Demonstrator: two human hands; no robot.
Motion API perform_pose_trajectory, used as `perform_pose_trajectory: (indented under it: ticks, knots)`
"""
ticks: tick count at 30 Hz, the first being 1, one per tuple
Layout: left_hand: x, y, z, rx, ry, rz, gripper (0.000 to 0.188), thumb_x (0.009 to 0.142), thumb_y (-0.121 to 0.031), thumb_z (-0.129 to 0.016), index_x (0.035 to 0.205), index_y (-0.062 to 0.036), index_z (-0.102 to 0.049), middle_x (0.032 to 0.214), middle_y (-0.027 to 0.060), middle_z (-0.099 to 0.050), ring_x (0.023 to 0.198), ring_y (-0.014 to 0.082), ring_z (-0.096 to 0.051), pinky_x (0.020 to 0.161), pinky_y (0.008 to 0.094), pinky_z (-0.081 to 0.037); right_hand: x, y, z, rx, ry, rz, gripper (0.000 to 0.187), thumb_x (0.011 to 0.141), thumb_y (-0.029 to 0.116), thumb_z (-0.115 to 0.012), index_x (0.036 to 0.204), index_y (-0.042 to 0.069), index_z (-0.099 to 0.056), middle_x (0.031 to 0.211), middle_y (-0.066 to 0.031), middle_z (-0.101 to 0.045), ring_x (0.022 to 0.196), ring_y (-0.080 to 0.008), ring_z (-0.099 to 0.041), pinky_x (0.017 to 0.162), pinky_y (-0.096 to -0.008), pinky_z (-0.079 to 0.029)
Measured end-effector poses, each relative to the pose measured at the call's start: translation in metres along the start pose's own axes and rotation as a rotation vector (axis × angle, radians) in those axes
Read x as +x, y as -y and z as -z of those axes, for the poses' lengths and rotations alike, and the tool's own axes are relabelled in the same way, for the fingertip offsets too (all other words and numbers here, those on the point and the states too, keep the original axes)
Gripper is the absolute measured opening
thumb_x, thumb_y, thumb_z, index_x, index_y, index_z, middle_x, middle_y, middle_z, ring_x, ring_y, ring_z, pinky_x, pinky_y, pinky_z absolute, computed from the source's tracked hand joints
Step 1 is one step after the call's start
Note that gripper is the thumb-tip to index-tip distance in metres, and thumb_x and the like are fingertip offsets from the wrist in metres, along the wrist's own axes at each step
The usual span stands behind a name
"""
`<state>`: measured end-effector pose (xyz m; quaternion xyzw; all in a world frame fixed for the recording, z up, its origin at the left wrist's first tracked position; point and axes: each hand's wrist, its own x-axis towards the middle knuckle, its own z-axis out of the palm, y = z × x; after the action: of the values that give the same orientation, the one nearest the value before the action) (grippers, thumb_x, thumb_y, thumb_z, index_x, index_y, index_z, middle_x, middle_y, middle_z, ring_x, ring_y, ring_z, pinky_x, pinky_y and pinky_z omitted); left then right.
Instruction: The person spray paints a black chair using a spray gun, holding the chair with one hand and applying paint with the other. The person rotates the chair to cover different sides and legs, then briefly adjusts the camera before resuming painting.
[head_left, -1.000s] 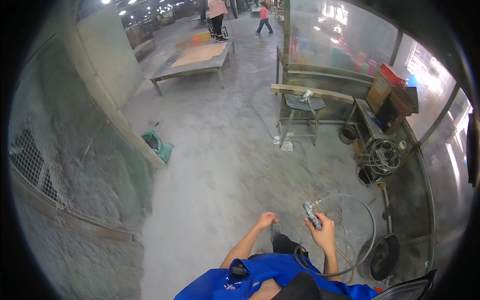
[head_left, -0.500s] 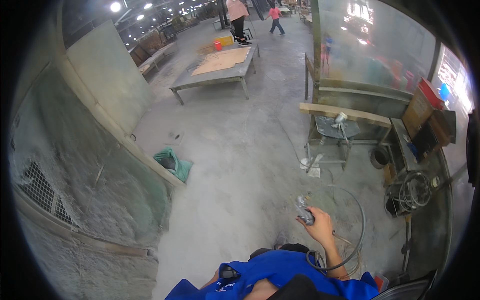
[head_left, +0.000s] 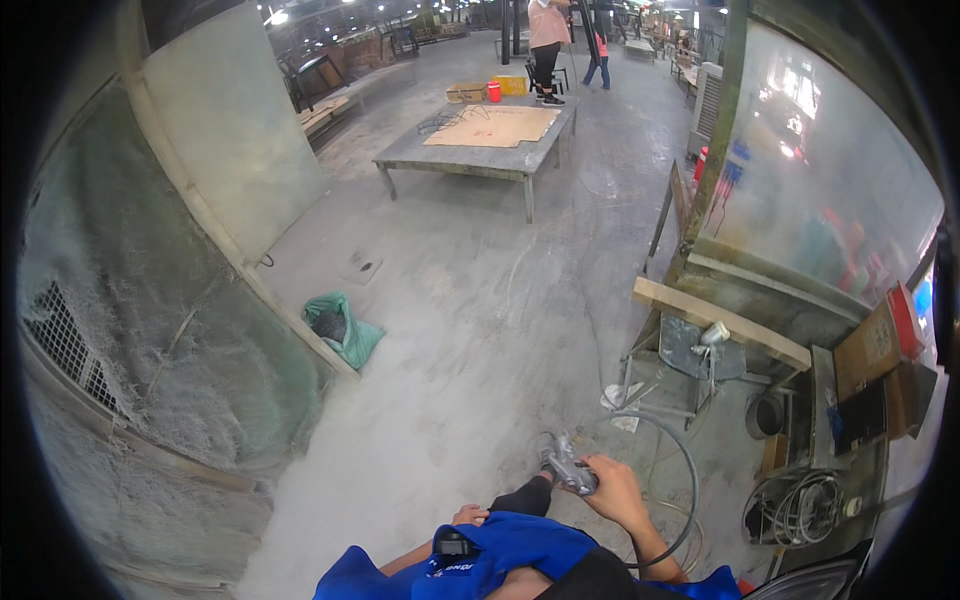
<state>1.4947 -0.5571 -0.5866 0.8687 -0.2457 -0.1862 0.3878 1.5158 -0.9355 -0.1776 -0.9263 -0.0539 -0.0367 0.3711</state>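
In my right hand [head_left: 618,492] is a silver spray gun [head_left: 572,474], gripped with the fingers wrapped round it and pointing ahead and left. A grey hose [head_left: 692,470] arcs beside it and passes by my right forearm. My left hand [head_left: 470,515] lies low by my thigh, partly covered by my blue top; its visible fingers look loosely extended, with no object showing in them. Ahead on the right, a second spray gun [head_left: 712,340] with a light cup rests on a small grey stool [head_left: 680,345].
A wooden beam [head_left: 720,322] lies beside the stool. Coiled hoses [head_left: 805,508] and cardboard boxes [head_left: 868,345] stand at right. A green sack [head_left: 355,335] sits near the left partition [head_left: 235,130]. Farther off are a low table [head_left: 450,165] and a person [head_left: 547,45].
My view has swung left, so the far table and stool now sit farther right. The spray gun is lower and closer to my body. My left hand has come into sight.
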Motion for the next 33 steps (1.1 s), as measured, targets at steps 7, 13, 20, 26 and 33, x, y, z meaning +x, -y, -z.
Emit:
perform_pose_trajectory:
  ticks: [7,13,20,26,33]
  knots:
    - [0.218,-0.009,-0.003,0.302,0.375,-0.101,0.026,0.087,-0.037,-0.073,0.111,-0.0269,-0.073,0.11,0.005,-0.075,0.128,0.0395,-0.059,0.123,0.0508,-0.03,0.086,-0.086,0.068,-0.251,0.035,-0.188,0.052,0.08,0.04,-0.083,0.116,0.004,-0.07,0.11,-0.0161,-0.072,0.098,-0.0396,-0.07,0.08,-0.0475,-0.055]
    - [0.322,-0.076,0.012,0.37,0.384,0.16,0.036,0.09,-0.036,-0.062,0.12,-0.0195,-0.073,0.112,0.0077,-0.074,0.14,0.0338,-0.047,0.116,0.0523,-0.037,0.17,-0.093,0.145,-0.385,0.194,-0.181,0.058,0.083,0.037,-0.081,0.126,0.004,-0.064,0.13,-0.0183,-0.065,0.112,-0.0394,-0.065,0.091,-0.048,-0.053]
    - [0.365,-0.137,0.075,-0.171,0.288,0.365,0.037,0.089,-0.037,-0.062,0.117,-0.0165,-0.074,0.108,0.013,-0.075,0.127,0.0348,-0.059,0.106,0.0509,-0.046,0.297,-0.053,0.134,0.655,0.705,0.216,0.05,0.099,0.032,-0.066,0.139,0.003,-0.058,0.131,-0.0169,-0.066,0.113,-0.0386,-0.064,0.097,-0.0432,-0.051]
    - [0.288,-0.117,0.136,-0.149,0.085,0.714,0.038,0.088,-0.037,-0.062,0.115,-0.0138,-0.076,0.106,0.0175,-0.076,0.115,0.0357,-0.068,0.097,0.0497,-0.053,0.349,-0.06,0.124,0.496,0.971,0.191,0.052,0.099,0.042,-0.063,0.133,0.002,-0.061,0.115,-0.0213,-0.07,0.101,-0.0401,-0.066,0.087,-0.0447,-0.051]
    - [0.256,-0.037,0.111,0.114,0.315,0.708,0.033,0.09,-0.028,-0.063,0.113,-0.0079,-0.076,0.098,0.0184,-0.076,0.095,0.0324,-0.074,0.086,0.0422,-0.057,0.395,-0.049,0.108,0.202,1.259,0.314,0.06,0.089,0.052,-0.07,0.122,0.002,-0.064,0.108,-0.0243,-0.07,0.103,-0.0423,-0.066,0.087,-0.0474,-0.051]
